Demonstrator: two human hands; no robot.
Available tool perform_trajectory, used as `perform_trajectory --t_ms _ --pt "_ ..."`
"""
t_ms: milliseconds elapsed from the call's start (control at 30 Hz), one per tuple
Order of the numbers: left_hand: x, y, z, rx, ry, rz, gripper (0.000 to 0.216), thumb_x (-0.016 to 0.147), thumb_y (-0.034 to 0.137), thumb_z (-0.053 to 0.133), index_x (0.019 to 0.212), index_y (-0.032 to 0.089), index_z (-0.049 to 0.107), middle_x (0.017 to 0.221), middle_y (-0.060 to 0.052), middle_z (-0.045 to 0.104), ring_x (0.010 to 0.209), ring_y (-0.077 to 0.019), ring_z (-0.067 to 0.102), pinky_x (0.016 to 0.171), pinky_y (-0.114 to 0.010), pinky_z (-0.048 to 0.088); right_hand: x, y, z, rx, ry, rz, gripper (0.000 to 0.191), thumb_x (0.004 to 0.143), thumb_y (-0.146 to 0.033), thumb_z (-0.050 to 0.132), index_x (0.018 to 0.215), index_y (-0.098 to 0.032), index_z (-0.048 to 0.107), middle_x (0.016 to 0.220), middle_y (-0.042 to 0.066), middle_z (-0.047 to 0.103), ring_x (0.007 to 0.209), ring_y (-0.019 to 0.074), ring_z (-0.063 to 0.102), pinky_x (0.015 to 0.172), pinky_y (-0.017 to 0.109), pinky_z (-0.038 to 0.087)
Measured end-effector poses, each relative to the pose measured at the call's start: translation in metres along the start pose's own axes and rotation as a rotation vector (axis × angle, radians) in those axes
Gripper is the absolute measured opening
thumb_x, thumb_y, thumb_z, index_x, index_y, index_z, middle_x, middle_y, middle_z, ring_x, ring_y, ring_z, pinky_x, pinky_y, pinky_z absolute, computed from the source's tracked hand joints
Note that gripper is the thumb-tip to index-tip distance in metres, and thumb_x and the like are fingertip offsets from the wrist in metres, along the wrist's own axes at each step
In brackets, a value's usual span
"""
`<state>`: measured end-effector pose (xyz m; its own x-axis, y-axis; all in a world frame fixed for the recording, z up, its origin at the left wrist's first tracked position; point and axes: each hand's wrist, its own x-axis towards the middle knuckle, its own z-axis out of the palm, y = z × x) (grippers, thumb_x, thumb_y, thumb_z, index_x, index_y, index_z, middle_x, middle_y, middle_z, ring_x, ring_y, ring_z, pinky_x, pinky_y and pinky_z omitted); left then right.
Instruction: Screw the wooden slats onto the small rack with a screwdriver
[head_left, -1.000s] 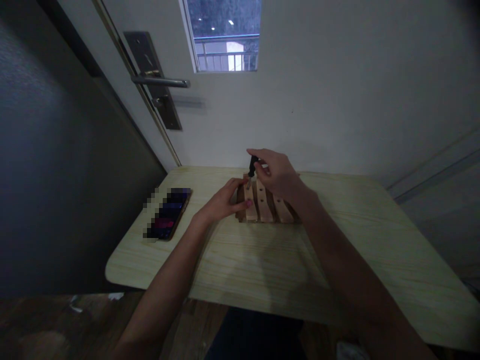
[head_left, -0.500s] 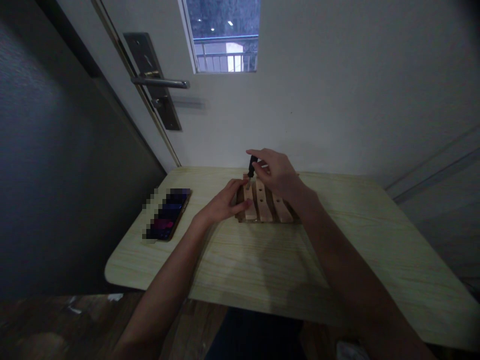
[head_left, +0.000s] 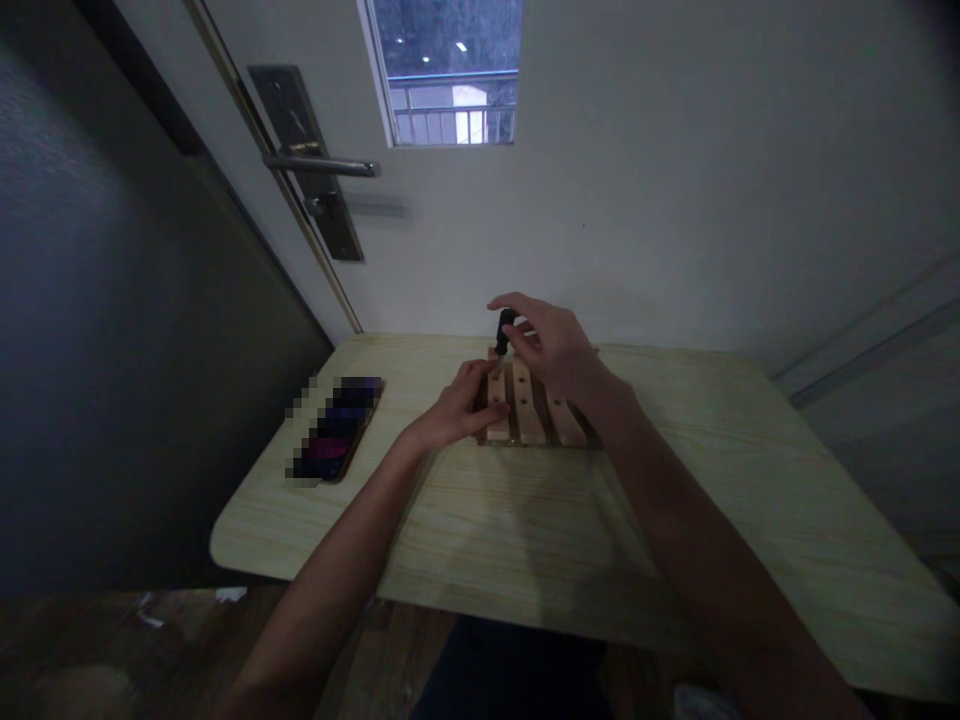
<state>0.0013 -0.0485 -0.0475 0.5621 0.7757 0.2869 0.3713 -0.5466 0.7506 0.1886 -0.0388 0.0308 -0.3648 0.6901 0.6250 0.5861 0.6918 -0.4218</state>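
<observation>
Head view: one screwdriver (head_left: 505,330), black handle, slim metal shaft, is held at the centre of the frame, nearly upright, its tip set against the upper part of the leftmost strip (head_left: 498,432). The handle is enclosed by the thumb and bent fingers of the right hand (head_left: 555,345), one finger being extended over its top. By the left hand (head_left: 454,405) the same strip is steadied, thumb and forefinger parted and laid on it.

Beside it are arranged a middle strip (head_left: 532,425), pierced by two dark round holes, and a right-hand strip (head_left: 568,425), partly covered by the right hand. All are of pale, smooth wood, the latter two curved and flared at the lower end. They are borne by a brown board (head_left: 538,392), thin and roughly rectangular.

The tabletop (head_left: 465,530) is finished in pale yellowish wood grain, its lower-left corner rounded. At its left a dark-screened phone (head_left: 349,430) is laid, partly pixelated.

Behind, a white door (head_left: 637,150) is fitted with a metal lever handle (head_left: 330,164), upper left, and a rectangular window (head_left: 454,50), upper centre, through which a railing (head_left: 454,76) is seen. The left edge is filled by a dark grey panel (head_left: 112,350); brown flooring (head_left: 390,650) is shown below.
</observation>
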Motion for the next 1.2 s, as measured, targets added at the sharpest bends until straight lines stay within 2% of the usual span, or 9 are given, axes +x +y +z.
perform_trajectory --t_ms 167,267,367,567,700,767,900,1100,1200 --pt "-0.0005 0.0037 -0.0006 0.024 -0.002 -0.032 0.06 0.085 0.05 0.058 0.133 0.02 0.041 0.132 -0.014 0.043 0.129 -0.0329 0.041 0.114 -0.054 0.033 0.0012 -0.0057 -0.003 0.034 -0.001 0.031 0.019 0.088 -0.02 0.054 0.103 -0.018 0.067 0.094 0.005 0.073 0.077 0.0176 0.067 0.076 0.033 0.054" --pt "-0.0001 0.0027 -0.0004 0.034 -0.004 -0.022 0.06 0.085 0.051 0.058 0.132 0.019 0.041 0.133 -0.014 0.042 0.129 -0.0328 0.04 0.114 -0.053 0.032 0.0005 -0.0028 -0.0016 0.042 0.027 0.027 0.025 0.089 -0.023 0.053 0.108 -0.016 0.068 0.103 0.01 0.074 0.082 0.0194 0.069 0.08 0.036 0.055" --pt "0.0003 0.0016 -0.0003 0.036 -0.009 -0.019 0.059 0.085 0.053 0.057 0.131 0.018 0.042 0.131 -0.014 0.043 0.128 -0.0332 0.041 0.113 -0.054 0.033 0.0006 0.0004 -0.0003 0.041 0.037 0.003 0.031 0.088 -0.018 0.05 0.114 -0.016 0.067 0.115 0.011 0.072 0.091 0.0207 0.069 0.085 0.038 0.055" --pt "-0.0003 -0.001 -0.0004 0.042 -0.003 -0.023 0.062 0.085 0.053 0.058 0.135 0.02 0.04 0.134 -0.014 0.042 0.129 -0.0333 0.041 0.113 -0.055 0.034 0.003 -0.0017 -0.0036 -0.023 0.032 0.061 0.011 0.083 -0.025 0.066 0.089 -0.016 0.065 0.082 0.005 0.071 0.07 0.0169 0.064 0.069 0.031 0.05" --pt "-0.0001 -0.0025 0.0001 0.037 -0.001 -0.011 0.062 0.086 0.054 0.057 0.136 0.021 0.04 0.133 -0.014 0.042 0.128 -0.0331 0.042 0.113 -0.055 0.034 0.0017 -0.003 -0.0048 -0.043 0.032 0.063 0.016 0.085 -0.023 0.065 0.1 -0.018 0.064 0.076 0.001 0.068 0.067 0.0156 0.062 0.066 0.028 0.046" --pt "0.0003 -0.0023 0.0003 0.033 0.002 -0.002 0.063 0.085 0.055 0.057 0.136 0.021 0.04 0.133 -0.014 0.043 0.128 -0.033 0.042 0.113 -0.055 0.034 0.0011 -0.0031 -0.0049 -0.058 0.032 0.06 0.021 0.086 -0.021 0.063 0.107 -0.018 0.065 0.076 0.001 0.069 0.068 0.0158 0.063 0.066 0.028 0.046" --pt "0.0005 -0.0002 0.0001 0.033 0.005 -0.008 0.062 0.085 0.054 0.058 0.135 0.021 0.041 0.132 -0.014 0.043 0.127 -0.0329 0.042 0.112 -0.055 0.035 0.0004 -0.0024 -0.0033 -0.079 0.022 0.058 0.018 0.087 -0.022 0.061 0.103 -0.017 0.068 0.081 0.004 0.072 0.068 0.0167 0.065 0.069 0.03 0.049" --pt "-0.0009 0.0034 -0.0009 0.025 -0.002 -0.013 0.062 0.085 0.053 0.059 0.134 0.019 0.041 0.13 -0.015 0.044 0.126 -0.0321 0.042 0.112 -0.054 0.035 -0.0023 0.0026 0.0026 -0.099 0.109 0.007 0.034 0.087 -0.013 0.051 0.116 -0.013 0.068 0.108 0.012 0.074 0.084 0.0194 0.068 0.08 0.035 0.052" --pt "-0.0011 0.004 -0.001 0.03 0.002 -0.026 0.062 0.085 0.052 0.059 0.134 0.02 0.041 0.132 -0.014 0.043 0.128 -0.0315 0.042 0.113 -0.053 0.034 -0.0011 0.0022 0.0013 -0.086 0.081 0.029 0.023 0.087 -0.018 0.056 0.105 -0.014 0.07 0.097 0.01 0.074 0.078 0.0188 0.067 0.078 0.034 0.052"
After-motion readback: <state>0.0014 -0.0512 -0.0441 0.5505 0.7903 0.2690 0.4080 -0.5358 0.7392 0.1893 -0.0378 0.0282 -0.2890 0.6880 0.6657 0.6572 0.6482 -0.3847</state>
